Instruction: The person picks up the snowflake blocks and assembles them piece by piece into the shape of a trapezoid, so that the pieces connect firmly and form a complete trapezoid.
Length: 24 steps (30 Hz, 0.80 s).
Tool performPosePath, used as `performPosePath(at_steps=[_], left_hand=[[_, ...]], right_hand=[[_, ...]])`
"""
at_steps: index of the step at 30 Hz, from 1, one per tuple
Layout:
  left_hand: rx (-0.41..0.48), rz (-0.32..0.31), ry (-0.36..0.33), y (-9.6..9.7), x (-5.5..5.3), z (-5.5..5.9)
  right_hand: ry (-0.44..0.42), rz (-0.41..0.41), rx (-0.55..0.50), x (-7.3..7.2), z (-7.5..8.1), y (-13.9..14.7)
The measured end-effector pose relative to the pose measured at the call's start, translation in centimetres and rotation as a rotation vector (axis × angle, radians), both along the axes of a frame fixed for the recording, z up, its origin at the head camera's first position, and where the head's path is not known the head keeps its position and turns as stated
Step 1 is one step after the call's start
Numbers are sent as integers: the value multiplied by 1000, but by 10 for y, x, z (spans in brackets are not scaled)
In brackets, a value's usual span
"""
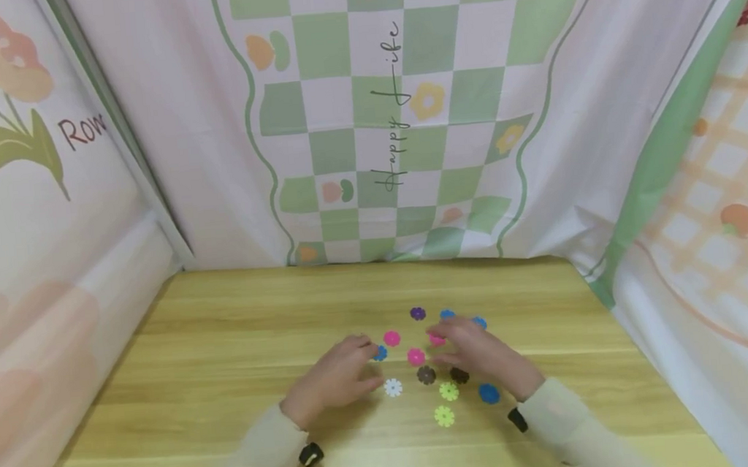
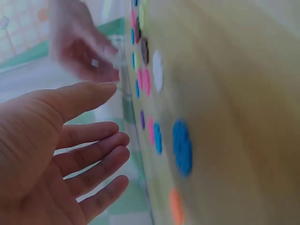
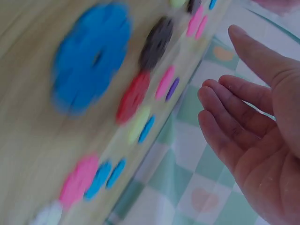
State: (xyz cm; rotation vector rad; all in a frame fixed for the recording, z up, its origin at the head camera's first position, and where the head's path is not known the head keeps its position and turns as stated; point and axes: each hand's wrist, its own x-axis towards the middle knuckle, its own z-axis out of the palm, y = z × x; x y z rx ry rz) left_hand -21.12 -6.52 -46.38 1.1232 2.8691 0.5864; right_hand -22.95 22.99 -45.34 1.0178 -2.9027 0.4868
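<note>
Head view: left hand (image 1: 334, 380), right hand (image 1: 489, 358), thumbs apart from fingers; discs (image 1: 416, 357) well inside table (image 1: 237, 332) edges.

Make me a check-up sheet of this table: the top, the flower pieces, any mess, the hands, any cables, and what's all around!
Surface: wood-look table, light brown with grain lines.
Job's things: flat, flower-shaped pieces lie spread out. I see a purple piece, white piece, pink pieces, blue pieces, brown pieces and yellow-green pieces. The wrist views also show a red piece and an orange piece.
Clutter: nothing seen.
Left hand: near the white piece, holding nothing.
Right hand: raised by the pieces, holding nothing.
Cables: nothing seen.
Surroundings: green-and-white checked cloth behind, saying "Happy Life"; printed cloths at both sides.
</note>
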Motion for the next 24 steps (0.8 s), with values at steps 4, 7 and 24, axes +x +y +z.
performPosePath(at_steps=[4,7,24], left_hand=[[-25,-10,6,16,2,-9],[-30,10,4,23,4,-15],[45,77,-51,34,10,-25]], right_hand=[[-16,48,-34,-5,-5,-15],[-13,73,-41,-8,-7,-25],[-91,22,-48,-18,-19,-37]])
